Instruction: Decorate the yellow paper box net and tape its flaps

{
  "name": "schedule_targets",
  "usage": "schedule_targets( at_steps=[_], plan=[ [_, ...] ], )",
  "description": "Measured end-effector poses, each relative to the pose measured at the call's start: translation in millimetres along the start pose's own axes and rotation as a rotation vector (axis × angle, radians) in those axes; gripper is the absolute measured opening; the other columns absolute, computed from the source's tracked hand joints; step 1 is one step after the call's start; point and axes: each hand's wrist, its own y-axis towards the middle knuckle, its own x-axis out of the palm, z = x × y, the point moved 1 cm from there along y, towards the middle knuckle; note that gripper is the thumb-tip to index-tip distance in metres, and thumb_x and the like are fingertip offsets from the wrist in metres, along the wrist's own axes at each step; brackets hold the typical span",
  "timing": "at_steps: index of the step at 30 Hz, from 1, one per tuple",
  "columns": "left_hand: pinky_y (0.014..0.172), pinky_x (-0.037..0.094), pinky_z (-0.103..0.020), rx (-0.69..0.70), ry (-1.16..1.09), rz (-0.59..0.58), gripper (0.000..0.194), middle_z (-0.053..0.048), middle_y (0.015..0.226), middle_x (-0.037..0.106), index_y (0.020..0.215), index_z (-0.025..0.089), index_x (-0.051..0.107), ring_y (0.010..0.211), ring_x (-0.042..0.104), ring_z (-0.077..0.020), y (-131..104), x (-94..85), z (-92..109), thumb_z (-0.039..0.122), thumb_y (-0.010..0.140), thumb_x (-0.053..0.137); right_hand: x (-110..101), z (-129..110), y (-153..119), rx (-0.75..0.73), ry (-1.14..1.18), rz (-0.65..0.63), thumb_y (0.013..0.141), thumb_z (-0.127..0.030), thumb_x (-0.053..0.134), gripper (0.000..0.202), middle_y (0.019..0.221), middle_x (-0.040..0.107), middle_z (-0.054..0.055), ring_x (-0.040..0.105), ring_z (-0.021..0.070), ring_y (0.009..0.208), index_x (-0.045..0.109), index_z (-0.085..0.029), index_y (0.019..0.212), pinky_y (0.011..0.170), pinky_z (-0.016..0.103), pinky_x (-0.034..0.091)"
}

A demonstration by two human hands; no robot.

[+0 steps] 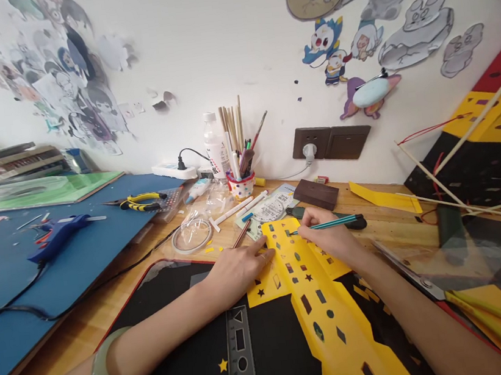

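Down the middle of the head view runs a long yellow paper strip (317,311) with folded side flaps and cut-out stars, diamonds, ovals and rectangles. My left hand (243,268) lies flat with fingers stretched out, its fingertips on the paper's left edge near the far end. A green bangle (112,365) circles that wrist. My right hand (321,230) is closed round a slim teal pen-like tool (336,222), its tip touching the paper among the small cut-outs. A dark stencil ruler (239,361) and a small yellow star (223,365) lie left of the strip.
Under the paper is a black mat (169,339). Large scissors (430,287) lie beside my right forearm. A blue board (78,247) at left carries a blue glue gun (60,234) and pliers (141,202). Behind stand a pen cup (241,185) and a bottle (214,143).
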Motion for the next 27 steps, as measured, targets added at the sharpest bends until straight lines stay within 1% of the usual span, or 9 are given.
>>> schedule_targets(
  at_steps=[3,8,13,21,25,27],
  plan=[
    [0.058,0.05,-0.025,0.0,-0.002,-0.001,0.04,-0.013,0.122,0.048,0.12,0.02,0.047,0.078,0.063,-0.0198,0.4,0.3,-0.2,0.008,0.083,0.04,-0.1,-0.1,-0.1,0.003,-0.003,-0.001,0.064,-0.021,0.048,0.013,0.052,0.044,-0.005,0.041,0.0114,0.05,0.038,-0.021,0.056,0.047,0.024,0.029],
    [0.056,0.05,-0.027,-0.002,-0.007,-0.005,0.04,-0.013,0.123,0.048,0.12,0.02,0.047,0.074,0.063,-0.0206,0.5,0.8,-0.3,0.008,0.082,0.04,-0.1,-3.5,-1.3,0.002,-0.006,-0.009,0.064,-0.02,0.048,0.013,0.051,0.041,-0.006,0.039,0.0105,0.049,0.038,-0.021,0.056,0.047,0.023,0.028],
    [0.057,0.05,-0.026,-0.006,-0.014,-0.004,0.041,-0.013,0.123,0.047,0.12,0.02,0.046,0.079,0.063,-0.0207,0.2,0.7,-0.4,0.007,0.082,0.04,-0.1,-3.3,-1.7,0.003,-0.009,-0.004,0.064,-0.02,0.048,0.013,0.051,0.042,-0.005,0.039,0.0108,0.048,0.038,-0.021,0.056,0.046,0.023,0.028],
    [0.059,0.05,-0.026,-0.008,-0.01,-0.013,0.044,-0.013,0.127,0.045,0.122,0.02,0.045,0.077,0.063,-0.0203,0.5,0.1,-0.6,0.007,0.08,0.042,0.0,-1.3,-1.1,-0.001,0.009,-0.022,0.064,-0.02,0.049,0.014,0.051,0.042,-0.006,0.039,0.0102,0.048,0.038,-0.021,0.056,0.046,0.024,0.027],
    [0.06,0.051,-0.026,-0.01,-0.009,-0.015,0.045,-0.012,0.129,0.044,0.122,0.02,0.045,0.08,0.063,-0.021,-0.1,0.6,0.0,0.006,0.08,0.041,-0.7,-2.5,-1.4,0.012,0.033,-0.003,0.064,-0.019,0.05,0.015,0.05,0.039,-0.007,0.037,0.0098,0.047,0.038,-0.021,0.055,0.046,0.024,0.026],
    [0.059,0.051,-0.027,-0.011,-0.01,-0.013,0.045,-0.012,0.13,0.043,0.123,0.021,0.045,0.082,0.062,-0.0218,-0.5,0.9,0.2,0.006,0.08,0.041,-0.6,-2.3,-2.0,0.019,0.058,0.004,0.064,-0.018,0.051,0.015,0.049,0.041,-0.006,0.038,0.01,0.047,0.039,-0.02,0.054,0.046,0.024,0.027]
  ],
)
